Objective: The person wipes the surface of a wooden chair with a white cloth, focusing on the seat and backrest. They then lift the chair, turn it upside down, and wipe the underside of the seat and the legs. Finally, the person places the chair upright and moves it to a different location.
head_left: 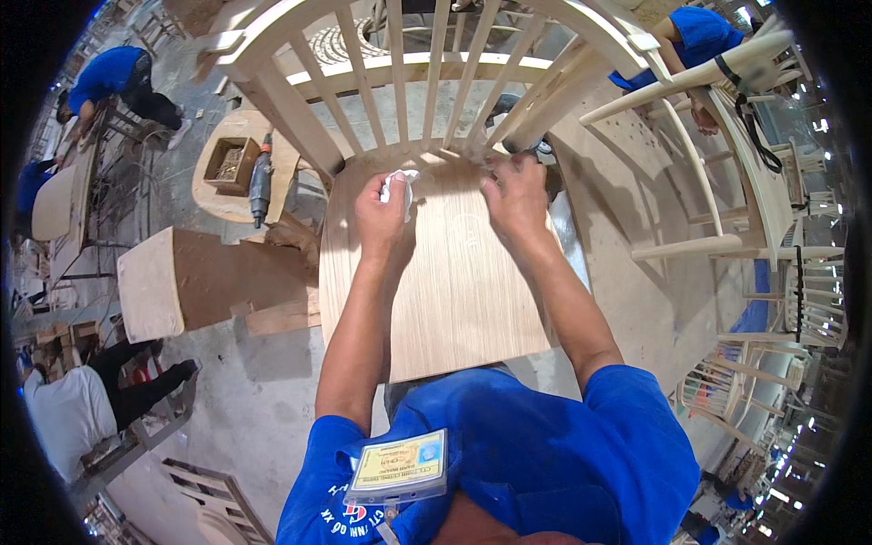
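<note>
In front of me stands a bare wooden chair, its pale grained seat toward me and its slatted back on the far side. My left hand rests over the left part of the seat, closed around a crumpled white rag. My right hand is over the seat's far right, near the foot of the back slats. Its fingers are bent and partly smeared by motion, so what they hold, if anything, is unclear. A faint pale mark shows on the seat between my hands.
To the left, a wooden board carries a small wooden box and a grey power tool. Nearer is a wooden block-like stand. A panel surface and more chairs lie right. Several people work around me.
</note>
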`<action>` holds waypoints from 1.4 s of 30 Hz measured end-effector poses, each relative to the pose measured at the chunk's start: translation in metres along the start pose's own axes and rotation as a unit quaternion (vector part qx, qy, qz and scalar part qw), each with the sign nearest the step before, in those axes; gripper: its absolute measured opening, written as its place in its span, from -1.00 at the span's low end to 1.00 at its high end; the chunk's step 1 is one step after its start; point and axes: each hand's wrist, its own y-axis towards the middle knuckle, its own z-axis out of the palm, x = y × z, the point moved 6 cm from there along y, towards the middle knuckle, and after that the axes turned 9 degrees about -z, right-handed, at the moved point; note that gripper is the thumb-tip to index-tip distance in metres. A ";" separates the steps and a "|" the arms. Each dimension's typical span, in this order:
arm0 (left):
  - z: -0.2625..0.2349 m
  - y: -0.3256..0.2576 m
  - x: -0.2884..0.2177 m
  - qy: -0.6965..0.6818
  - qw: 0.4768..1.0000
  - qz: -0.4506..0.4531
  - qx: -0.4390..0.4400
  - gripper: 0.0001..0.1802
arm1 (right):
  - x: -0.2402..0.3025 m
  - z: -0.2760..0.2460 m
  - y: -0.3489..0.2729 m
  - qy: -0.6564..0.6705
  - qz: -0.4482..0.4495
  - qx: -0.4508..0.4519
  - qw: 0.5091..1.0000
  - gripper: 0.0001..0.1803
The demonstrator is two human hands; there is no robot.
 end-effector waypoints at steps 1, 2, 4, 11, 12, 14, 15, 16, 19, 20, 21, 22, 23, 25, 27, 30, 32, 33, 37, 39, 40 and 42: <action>0.009 0.006 0.002 0.064 0.998 0.013 -0.021 -0.69 | -0.001 0.015 -0.005 -0.032 -0.024 0.051 0.998 -0.57; 0.018 0.008 0.005 0.128 0.990 0.028 -0.042 -0.69 | -0.004 0.030 -0.009 -0.063 -0.048 0.103 0.992 -0.54; 0.030 0.002 0.007 0.198 0.978 0.053 -0.039 -0.70 | -0.006 0.044 -0.002 -0.108 -0.043 0.125 0.985 -0.56; 0.040 0.014 0.015 0.275 0.961 0.016 -0.005 -0.72 | -0.012 0.075 0.014 -0.146 -0.024 0.167 0.975 -0.64; 0.039 0.010 0.011 0.255 0.966 0.042 -0.020 -0.72 | -0.004 0.070 0.010 -0.163 -0.026 0.159 0.973 -0.65; 0.038 0.022 0.010 0.254 0.966 0.042 -0.023 -0.71 | -0.005 0.075 0.025 -0.143 -0.011 0.161 0.976 -0.68; 0.037 0.023 0.009 0.255 0.966 0.038 -0.019 -0.71 | -0.011 0.088 0.036 -0.139 -0.031 0.204 0.969 -0.68; 0.036 0.023 0.008 0.230 0.973 0.003 -0.001 -0.70 | -0.013 0.085 0.030 -0.122 -0.020 0.202 0.972 -0.67; 0.033 0.018 0.010 0.229 0.973 0.021 -0.016 -0.70 | -0.014 0.070 0.003 -0.127 0.002 0.216 0.968 -0.63; 0.031 0.020 0.011 0.231 0.973 0.004 -0.014 -0.69 | -0.015 0.070 -0.001 -0.140 0.007 0.223 0.965 -0.61; 0.033 0.021 0.009 0.233 0.972 0.012 -0.008 -0.69 | -0.015 0.070 0.002 -0.135 0.001 0.223 0.965 -0.58; 0.036 0.021 0.009 0.235 0.972 0.016 -0.003 -0.69 | -0.016 0.070 0.009 -0.129 -0.008 0.227 0.965 -0.55; 0.038 0.020 0.008 0.236 0.971 0.019 0.002 -0.69 | -0.015 0.069 0.013 -0.124 -0.015 0.230 0.965 -0.52; 0.035 0.021 0.012 0.242 0.970 0.001 0.000 -0.69 | -0.017 0.064 0.005 -0.108 -0.018 0.227 0.968 -0.54; 0.032 0.019 0.012 0.250 0.968 0.026 -0.018 -0.68 | -0.015 0.040 -0.016 -0.094 -0.024 0.225 0.970 -0.59; 0.042 0.018 0.007 0.242 0.970 0.022 -0.004 -0.65 | -0.036 0.051 0.004 -0.139 -0.006 0.151 0.979 -0.58; 0.042 0.018 0.010 0.247 0.969 -0.001 0.009 -0.64 | -0.033 0.062 0.017 -0.138 0.010 0.167 0.976 -0.57; 0.041 0.019 0.009 0.243 0.970 0.001 0.000 -0.64 | -0.031 0.059 0.015 -0.136 0.003 0.159 0.978 -0.58; 0.036 0.018 0.013 0.249 0.968 0.005 -0.021 -0.66 | -0.013 0.045 -0.010 -0.123 -0.031 0.174 0.977 -0.60; 0.040 0.016 0.013 0.251 0.968 0.007 -0.014 -0.66 | -0.018 0.055 0.009 -0.121 -0.067 0.197 0.971 -0.59; 0.043 0.015 0.012 0.248 0.969 0.010 -0.008 -0.65 | -0.017 0.056 0.013 -0.129 -0.094 0.152 0.975 -0.60; 0.043 0.017 0.013 0.263 0.965 -0.001 0.006 -0.65 | -0.022 0.074 0.019 -0.143 -0.047 0.201 0.968 -0.58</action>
